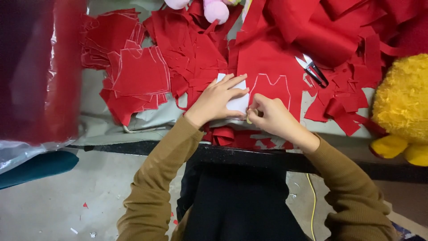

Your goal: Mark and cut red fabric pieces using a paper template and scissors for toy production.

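Observation:
My left hand lies flat, fingers spread, pressing a white pattern card onto a sheet of red fabric. My right hand pinches a small yellowish piece of chalk at the card's right edge. Just right of the card, a white chalk outline is drawn on the red fabric. Both sleeves are brown.
A stack of cut red pieces with chalk lines lies at left among red scraps. Small snips rest to the right. A yellow plush toy sits at far right, a pink plush at top, a red plastic-wrapped roll at left.

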